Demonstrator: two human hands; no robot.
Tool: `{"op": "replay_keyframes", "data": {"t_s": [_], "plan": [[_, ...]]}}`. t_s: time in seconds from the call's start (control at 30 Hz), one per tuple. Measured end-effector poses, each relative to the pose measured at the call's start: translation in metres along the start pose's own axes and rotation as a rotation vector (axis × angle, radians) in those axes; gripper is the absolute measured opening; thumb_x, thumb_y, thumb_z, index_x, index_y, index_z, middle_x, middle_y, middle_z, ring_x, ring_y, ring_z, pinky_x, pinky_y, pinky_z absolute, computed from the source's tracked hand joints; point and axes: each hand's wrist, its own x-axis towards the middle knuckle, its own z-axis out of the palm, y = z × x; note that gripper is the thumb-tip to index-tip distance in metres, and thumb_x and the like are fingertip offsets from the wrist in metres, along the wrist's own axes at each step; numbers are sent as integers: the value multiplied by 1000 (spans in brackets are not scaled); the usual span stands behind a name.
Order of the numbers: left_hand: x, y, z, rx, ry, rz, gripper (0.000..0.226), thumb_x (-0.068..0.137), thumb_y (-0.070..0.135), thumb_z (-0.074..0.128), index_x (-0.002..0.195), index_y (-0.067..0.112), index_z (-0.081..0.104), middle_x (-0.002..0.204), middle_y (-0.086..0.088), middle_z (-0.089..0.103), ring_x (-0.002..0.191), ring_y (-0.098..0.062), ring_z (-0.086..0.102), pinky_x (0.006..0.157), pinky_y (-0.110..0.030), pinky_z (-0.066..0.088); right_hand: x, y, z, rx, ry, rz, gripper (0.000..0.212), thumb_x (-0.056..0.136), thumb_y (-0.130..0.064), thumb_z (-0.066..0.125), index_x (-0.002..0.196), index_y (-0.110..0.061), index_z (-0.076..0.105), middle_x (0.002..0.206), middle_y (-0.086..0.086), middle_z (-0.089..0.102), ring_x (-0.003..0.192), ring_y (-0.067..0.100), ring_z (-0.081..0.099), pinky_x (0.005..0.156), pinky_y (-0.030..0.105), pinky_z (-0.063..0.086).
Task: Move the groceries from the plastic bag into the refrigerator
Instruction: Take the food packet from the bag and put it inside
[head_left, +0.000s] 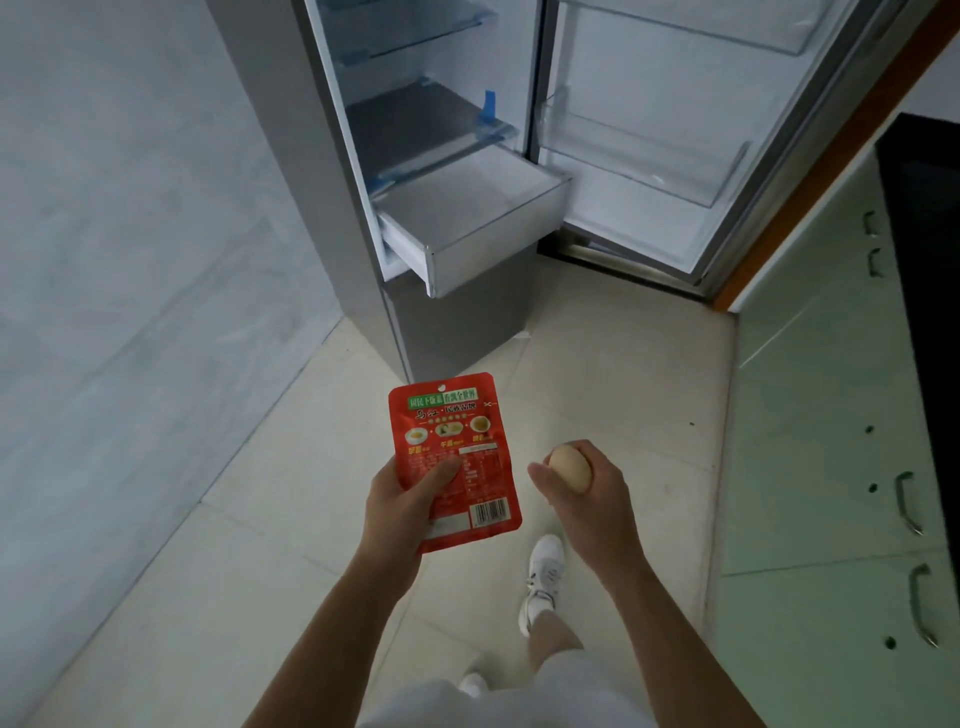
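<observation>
Your left hand (400, 512) grips one red pouch (453, 452) at its lower left. The thumb lies across the printed face. The pouch's long axis runs away from you, its hang-hole end pointing toward the open refrigerator (322, 182). It is flat, with a green banner and a barcode. Your right hand (589, 491) curls round one tan egg (570, 467), which seems tilted, though your fingers hide much of it. One drawer (493, 244) stands pulled out.

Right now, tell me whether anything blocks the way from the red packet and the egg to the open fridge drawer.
Nothing visible does. The drawer is pulled out, open on top, the door swung aside; only floor lies between it and the red packet and egg.
</observation>
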Motion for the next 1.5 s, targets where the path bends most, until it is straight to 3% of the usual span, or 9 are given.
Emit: {"op": "replay_keyframes", "data": {"t_s": [0.63, 0.87, 1.0, 1.17, 1.37, 1.5], "plan": [[200, 118, 175, -51, 135, 66, 27, 88, 21, 69, 113, 20, 59, 101, -2, 76, 87, -25, 75, 72, -40, 62, 311, -42, -54, 66, -93, -80, 27, 87, -41, 72, 95, -21, 57, 82, -5, 61, 74, 17, 65, 64, 24, 56], [246, 139, 179, -71, 218, 50, 28, 89, 20, 68, 116, 17, 59, 105, -7, 75, 88, -28, 75, 81, -50, 60, 368, -39, -41, 66, -167, -77, 24, 87, -39, 72, 92, -21, 57, 79, -4, 61, 71, 16, 64, 62, 24, 56], [282, 147, 177, -88, 252, 49, 25, 90, 20, 67, 113, 20, 59, 105, -4, 74, 89, -27, 74, 81, -48, 60, 401, -40, -26, 46, -195, -80, 31, 84, -48, 73, 91, -22, 58, 77, -6, 60, 70, 15, 63, 62, 22, 54], [332, 167, 166, -128, 264, 59, 29, 89, 20, 67, 117, 18, 58, 107, -6, 74, 90, -28, 74, 83, -50, 59, 455, -58, -1, 60, -250, -59, 25, 84, -41, 73, 92, -22, 58, 80, 2, 62, 70, 16, 63, 60, 23, 54], [408, 207, 150, -199, 284, 34, 34, 87, 20, 69, 119, 16, 58, 105, -7, 75, 88, -29, 75, 74, -45, 61, 536, -98, 33, 21, -245, -69, 21, 85, -37, 75, 86, -21, 61, 75, -1, 63, 68, 14, 62, 59, 27, 52], [454, 235, 144, -217, 297, 39, 32, 86, 20, 70, 116, 16, 59, 101, -6, 76, 86, -28, 75, 69, -43, 61, 582, -124, 54, 58, -250, -78, 18, 84, -33, 76, 82, -23, 61, 72, -6, 63, 62, 0, 59, 53, 15, 47]]}}
